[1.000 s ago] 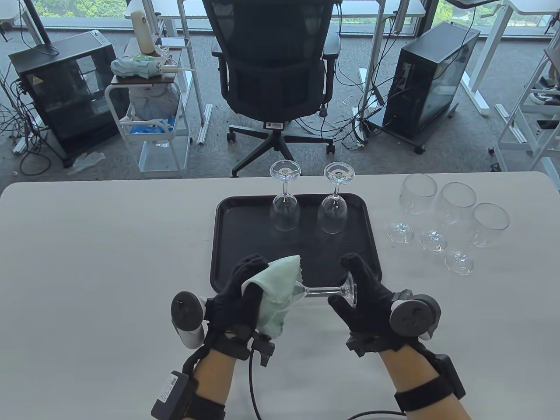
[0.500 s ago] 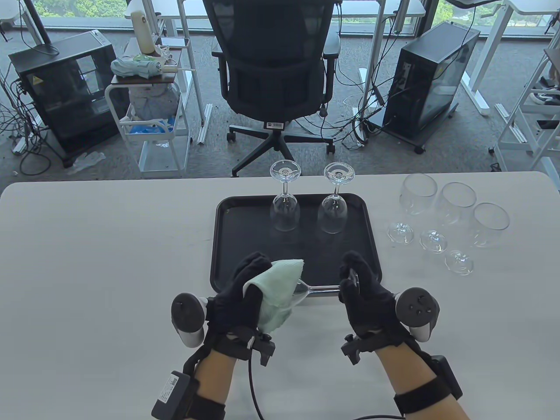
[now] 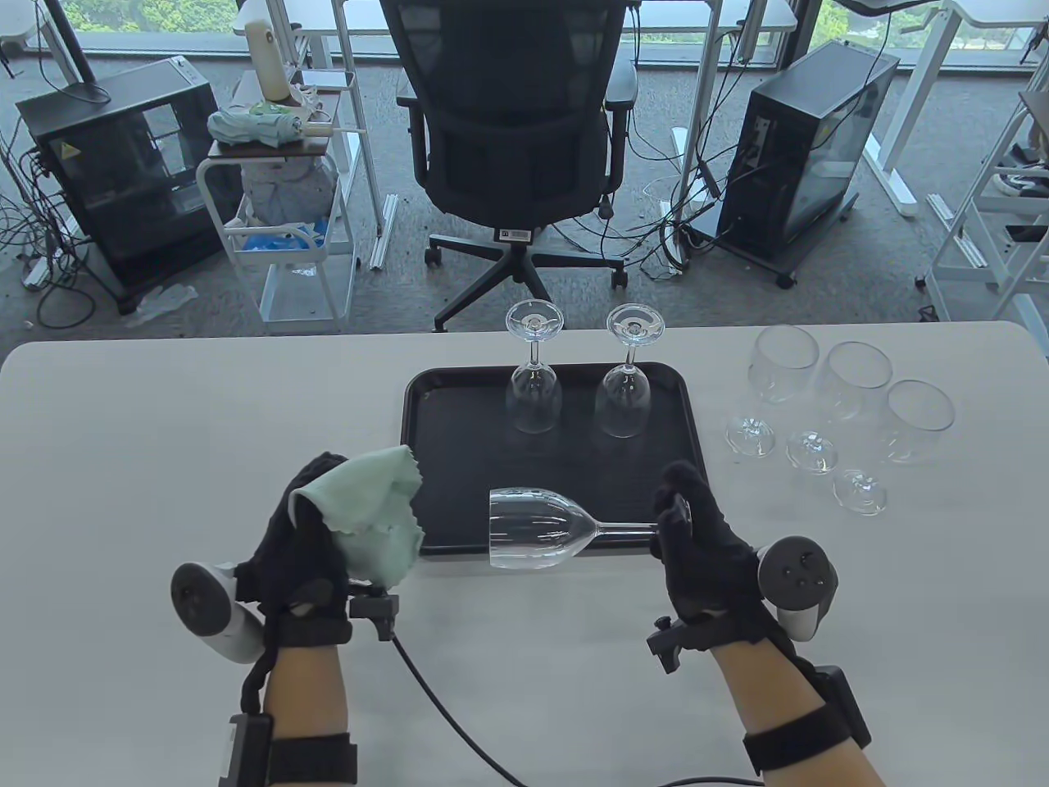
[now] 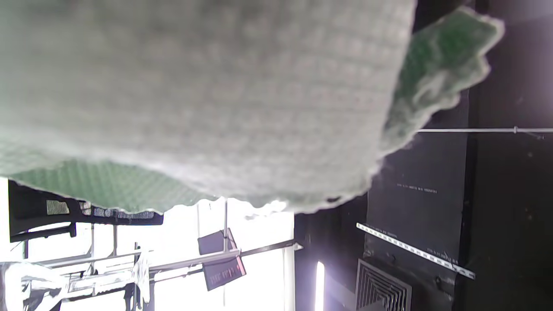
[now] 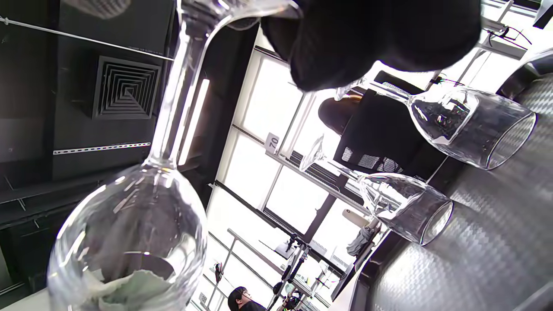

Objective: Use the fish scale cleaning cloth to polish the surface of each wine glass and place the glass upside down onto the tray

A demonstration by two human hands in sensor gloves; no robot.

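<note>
My right hand (image 3: pixel 684 512) grips a wine glass (image 3: pixel 537 529) by its foot and holds it sideways over the front edge of the black tray (image 3: pixel 459 426), bowl mouth to the left. In the right wrist view the same glass (image 5: pixel 142 224) hangs from my gloved fingers (image 5: pixel 367 39). Left of the glass and apart from it, my left hand (image 3: pixel 315 525) holds the pale green cloth (image 3: pixel 377 512); that cloth (image 4: pixel 194 95) fills the left wrist view. Two glasses (image 3: pixel 534 385) (image 3: pixel 627 381) stand upside down at the tray's back.
Three upright wine glasses (image 3: pixel 783 365) (image 3: pixel 856 381) (image 3: pixel 918 418) stand on the white table (image 3: pixel 164 426) right of the tray. An office chair (image 3: pixel 516 131) is behind the table's far edge. A cable (image 3: pixel 442 697) trails from my left wrist.
My left hand has pulled the cloth off the bowl and moved left, away from the glass. The bowl is now bare. My right hand still holds the foot, shifted slightly right.
</note>
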